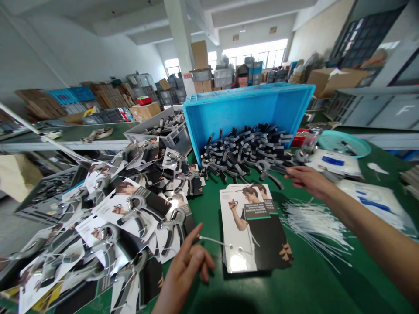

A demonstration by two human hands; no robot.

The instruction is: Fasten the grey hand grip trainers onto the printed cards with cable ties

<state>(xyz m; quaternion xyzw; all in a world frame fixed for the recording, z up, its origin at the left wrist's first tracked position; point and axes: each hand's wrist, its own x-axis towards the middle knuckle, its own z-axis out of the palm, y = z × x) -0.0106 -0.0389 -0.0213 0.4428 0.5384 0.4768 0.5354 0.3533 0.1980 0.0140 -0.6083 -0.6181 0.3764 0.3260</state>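
Note:
My left hand is beside the stack of printed cards, its index finger stretched out and the other fingers loosely bent. A white cable tie lies across the top card, one end near that index fingertip. Two small holes show in this card. My right hand is at the front of the pile, its fingers closed on the handle of a grey hand grip strengthener. More hand grip strengtheners spill from the tipped blue crate. Loose white cable ties lie below my right forearm.
Carded hand grip strengtheners are heaped along the left. Behind them stands a grey crate holding more. White plastic packets and a turquoise round tray lie on the right of the green table. A person is far behind.

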